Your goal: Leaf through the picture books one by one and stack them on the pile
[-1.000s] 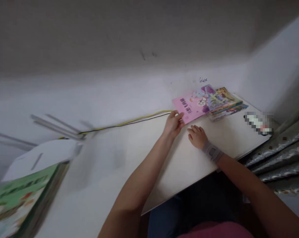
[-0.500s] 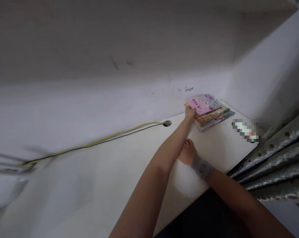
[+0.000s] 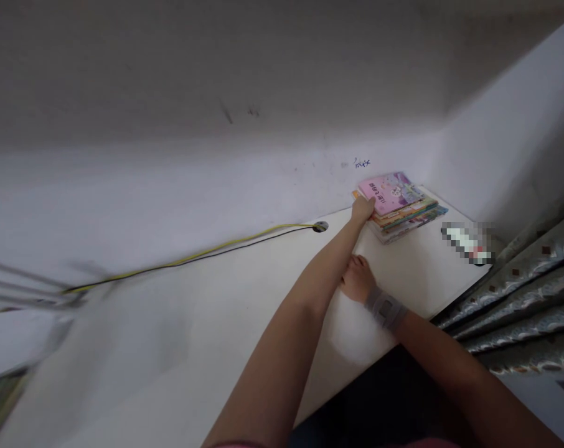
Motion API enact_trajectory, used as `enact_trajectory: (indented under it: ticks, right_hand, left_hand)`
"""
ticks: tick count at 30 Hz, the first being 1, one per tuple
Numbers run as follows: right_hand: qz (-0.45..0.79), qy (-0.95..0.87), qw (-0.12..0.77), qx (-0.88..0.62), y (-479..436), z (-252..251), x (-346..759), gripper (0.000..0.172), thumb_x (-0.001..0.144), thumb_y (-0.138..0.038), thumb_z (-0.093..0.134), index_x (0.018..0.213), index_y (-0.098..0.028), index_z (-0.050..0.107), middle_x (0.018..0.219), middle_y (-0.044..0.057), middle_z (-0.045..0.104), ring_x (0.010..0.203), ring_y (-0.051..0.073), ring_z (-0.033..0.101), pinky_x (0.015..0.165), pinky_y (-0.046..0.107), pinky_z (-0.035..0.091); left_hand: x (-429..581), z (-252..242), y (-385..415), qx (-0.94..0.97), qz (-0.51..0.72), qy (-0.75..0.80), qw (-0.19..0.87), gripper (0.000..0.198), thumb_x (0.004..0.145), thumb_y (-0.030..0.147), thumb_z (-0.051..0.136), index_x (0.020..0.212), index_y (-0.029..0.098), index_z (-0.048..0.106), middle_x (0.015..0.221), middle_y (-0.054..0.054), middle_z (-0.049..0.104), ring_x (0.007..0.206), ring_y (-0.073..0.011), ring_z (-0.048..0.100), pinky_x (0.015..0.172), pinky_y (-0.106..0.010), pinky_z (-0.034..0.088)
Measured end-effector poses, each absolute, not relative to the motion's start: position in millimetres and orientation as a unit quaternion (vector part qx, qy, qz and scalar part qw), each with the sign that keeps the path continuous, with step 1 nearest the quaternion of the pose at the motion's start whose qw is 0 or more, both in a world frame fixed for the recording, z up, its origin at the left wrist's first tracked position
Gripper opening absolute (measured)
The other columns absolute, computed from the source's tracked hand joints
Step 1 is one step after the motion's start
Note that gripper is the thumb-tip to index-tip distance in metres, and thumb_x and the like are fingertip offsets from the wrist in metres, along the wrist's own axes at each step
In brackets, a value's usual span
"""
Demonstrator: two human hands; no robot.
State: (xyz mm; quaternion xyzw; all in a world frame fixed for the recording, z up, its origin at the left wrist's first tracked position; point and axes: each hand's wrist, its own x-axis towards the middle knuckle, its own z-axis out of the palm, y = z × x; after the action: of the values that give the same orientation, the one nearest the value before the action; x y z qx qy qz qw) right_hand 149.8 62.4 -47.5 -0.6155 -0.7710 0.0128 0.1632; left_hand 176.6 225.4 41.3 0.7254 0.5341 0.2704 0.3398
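My left hand (image 3: 363, 208) is closed on the near left edge of a pink picture book (image 3: 388, 191), its thumb over the cover. This book lies on top of a stack of thin books (image 3: 406, 218) on the white desktop (image 3: 244, 348), against the wall. My right hand (image 3: 358, 278), with a grey band (image 3: 385, 308) at the wrist, rests on the desktop beside my left forearm. Its fingers look curled, partly hidden by that forearm, and nothing shows in them.
Yellow and black cables (image 3: 207, 250) run along the wall into a round hole (image 3: 320, 227) in the desktop. A blurred-out object (image 3: 469, 242) lies at the right end. Patterned curtains (image 3: 520, 292) hang at the right. A white wall (image 3: 170, 193) stands behind.
My view has shifted slightly, so the desk and books appear a little higher and further right. My left hand stays on the pink book, and the right hand stays on the desktop.
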Motion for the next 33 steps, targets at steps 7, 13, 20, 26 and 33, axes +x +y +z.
enact_trajectory:
  ticks: [7,13,20,26,33]
  right_hand:
    - [-0.027,-0.777,0.199,-0.597,64.4,-57.1,154.9,0.032,0.088,-0.025,0.045,0.119,-0.02,0.055,0.127,0.012,0.054,0.119,0.023,0.044,0.1,0.04,0.028]
    - [-0.077,-0.793,0.183,-0.576,66.0,-67.8,161.1,0.034,0.089,-0.025,0.042,0.119,-0.017,0.056,0.127,0.015,0.055,0.118,0.025,0.045,0.097,0.041,0.031]
    - [-0.133,-0.801,0.146,-0.565,66.0,-77.2,166.3,0.037,0.091,-0.025,0.037,0.122,-0.013,0.055,0.129,0.018,0.054,0.119,0.029,0.046,0.097,0.044,0.032]
    - [-0.143,-0.799,0.144,-0.567,64.6,-79.4,167.2,0.038,0.091,-0.026,0.036,0.121,-0.013,0.055,0.129,0.017,0.054,0.118,0.028,0.048,0.096,0.045,0.035]
    - [-0.125,-0.799,0.151,-0.568,67.2,-76.2,171.8,0.037,0.091,-0.025,0.036,0.12,-0.014,0.056,0.128,0.017,0.055,0.117,0.028,0.049,0.096,0.045,0.036]
  left_hand:
    - [79.6,79.5,153.5,0.79,0.283,0.511,0.185,0.035,0.09,0.033,0.045,0.121,0.021,0.055,0.111,-0.008,0.066,0.107,-0.0213,0.058,0.091,-0.032,0.041]
    - [-66.4,51.1,40.4,0.835,0.083,0.544,0.024,0.031,0.092,0.031,0.039,0.116,0.026,0.058,0.109,-0.005,0.065,0.1,-0.0212,0.06,0.078,-0.03,0.047]
    - [-207.7,11.3,-7.3,0.588,0.007,0.808,-0.019,0.042,0.088,0.034,0.044,0.122,0.008,0.047,0.133,-0.024,0.045,0.121,-0.0367,0.042,0.089,-0.045,0.041]
    - [-219.8,-13.9,-8.5,0.591,0.021,0.806,0.028,0.05,0.088,0.047,0.042,0.119,0.007,0.047,0.123,-0.02,0.053,0.112,-0.0289,0.052,0.084,-0.034,0.042]
    - [-233.2,-3.0,-8.5,0.577,0.056,0.814,0.031,0.035,0.088,0.038,0.042,0.105,0.013,0.06,0.111,-0.014,0.062,0.099,-0.0222,0.06,0.081,-0.029,0.044]
